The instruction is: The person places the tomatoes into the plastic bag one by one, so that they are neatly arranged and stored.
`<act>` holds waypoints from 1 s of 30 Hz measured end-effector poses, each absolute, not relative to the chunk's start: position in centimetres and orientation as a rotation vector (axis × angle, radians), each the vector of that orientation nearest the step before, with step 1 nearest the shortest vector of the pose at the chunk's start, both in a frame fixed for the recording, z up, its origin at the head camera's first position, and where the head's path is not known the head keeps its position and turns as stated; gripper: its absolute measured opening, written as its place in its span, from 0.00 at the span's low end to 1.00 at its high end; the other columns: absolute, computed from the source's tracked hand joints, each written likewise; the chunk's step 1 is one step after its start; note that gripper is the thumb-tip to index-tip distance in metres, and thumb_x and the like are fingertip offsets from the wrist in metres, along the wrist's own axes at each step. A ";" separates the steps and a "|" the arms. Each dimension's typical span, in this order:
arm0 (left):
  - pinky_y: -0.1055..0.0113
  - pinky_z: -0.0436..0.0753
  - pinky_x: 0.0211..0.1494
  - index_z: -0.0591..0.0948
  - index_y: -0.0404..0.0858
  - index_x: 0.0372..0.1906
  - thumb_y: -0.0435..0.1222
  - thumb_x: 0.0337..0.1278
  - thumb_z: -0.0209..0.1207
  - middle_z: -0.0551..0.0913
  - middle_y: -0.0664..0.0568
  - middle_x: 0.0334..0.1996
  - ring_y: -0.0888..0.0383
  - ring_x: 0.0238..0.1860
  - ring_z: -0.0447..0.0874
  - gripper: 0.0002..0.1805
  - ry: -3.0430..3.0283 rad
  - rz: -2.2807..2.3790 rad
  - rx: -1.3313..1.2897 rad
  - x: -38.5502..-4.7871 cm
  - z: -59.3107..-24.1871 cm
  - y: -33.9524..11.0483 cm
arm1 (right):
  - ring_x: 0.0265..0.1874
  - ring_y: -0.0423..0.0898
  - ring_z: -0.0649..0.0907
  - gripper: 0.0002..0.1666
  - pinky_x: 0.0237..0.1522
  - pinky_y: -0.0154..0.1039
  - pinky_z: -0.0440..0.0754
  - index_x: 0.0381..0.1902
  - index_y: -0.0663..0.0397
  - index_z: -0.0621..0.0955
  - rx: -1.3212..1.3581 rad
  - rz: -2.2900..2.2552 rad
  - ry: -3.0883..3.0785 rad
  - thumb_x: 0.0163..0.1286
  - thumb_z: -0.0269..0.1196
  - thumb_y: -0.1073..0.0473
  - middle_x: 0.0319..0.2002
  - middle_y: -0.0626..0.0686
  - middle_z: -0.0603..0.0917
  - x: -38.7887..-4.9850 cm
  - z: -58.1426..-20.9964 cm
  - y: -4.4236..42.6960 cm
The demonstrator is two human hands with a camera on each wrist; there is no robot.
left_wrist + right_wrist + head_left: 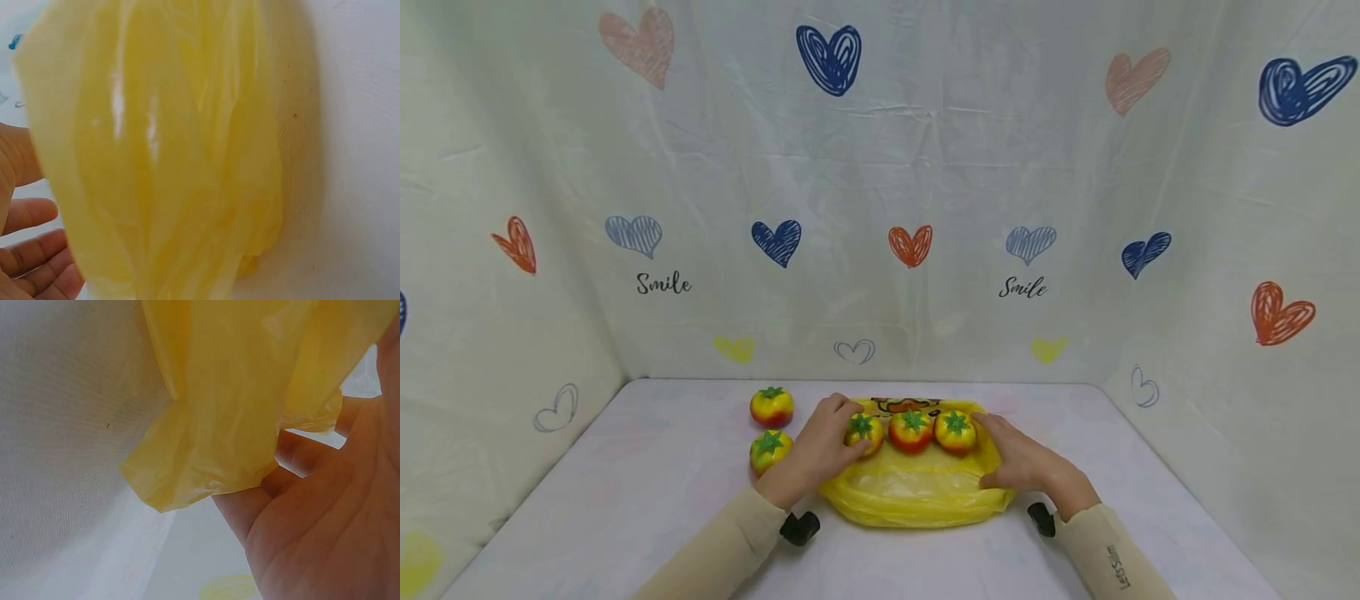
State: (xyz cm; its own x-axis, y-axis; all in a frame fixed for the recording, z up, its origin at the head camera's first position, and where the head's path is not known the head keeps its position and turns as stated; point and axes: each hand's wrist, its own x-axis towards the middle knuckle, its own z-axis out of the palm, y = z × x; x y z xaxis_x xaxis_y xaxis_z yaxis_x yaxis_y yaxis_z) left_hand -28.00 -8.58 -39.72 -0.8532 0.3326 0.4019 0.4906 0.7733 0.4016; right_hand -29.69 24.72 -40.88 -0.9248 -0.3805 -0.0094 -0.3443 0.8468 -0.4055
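A yellow plastic bag (917, 508) lies on the table with its mouth spread wide. Three red-and-yellow toy tomatoes with green star-shaped tops sit in a row at its opening: a left one (865, 435), a middle one (911, 432) and a right one (956, 432). My left hand (823, 446) is at the bag's left side, thumb beside the left tomato; the left wrist view shows its fingers (37, 253) loosely bent past the plastic (156, 150). At the right side, my right hand (1026, 458) touches the bag with spread fingers, partly hidden behind plastic (231, 394) in its wrist view.
Two more toy tomatoes lie left of the bag, a farther one (772, 407) and a nearer one (771, 450) partly behind my left hand. A white table (625, 500) meets heart-printed curtains (880, 183) at the back and sides.
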 end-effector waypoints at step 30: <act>0.58 0.76 0.53 0.79 0.37 0.50 0.41 0.44 0.73 0.74 0.51 0.45 0.53 0.48 0.71 0.26 -2.534 -0.691 -0.570 -25.2 -39.9 -13.2 | 0.68 0.56 0.63 0.57 0.66 0.56 0.62 0.73 0.47 0.58 -0.564 -0.626 2.930 0.49 0.75 0.53 0.71 0.57 0.59 -29.8 -41.0 24.8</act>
State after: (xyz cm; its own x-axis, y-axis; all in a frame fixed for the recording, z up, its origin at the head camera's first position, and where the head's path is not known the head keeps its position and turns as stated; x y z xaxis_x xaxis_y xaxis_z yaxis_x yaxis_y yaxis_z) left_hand -25.17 -13.21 -39.86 -0.8134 0.2671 0.5168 0.4923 0.7893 0.3670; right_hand -29.83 24.81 -41.01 -0.9273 -0.3740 -0.0133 -0.3359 0.8474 -0.4112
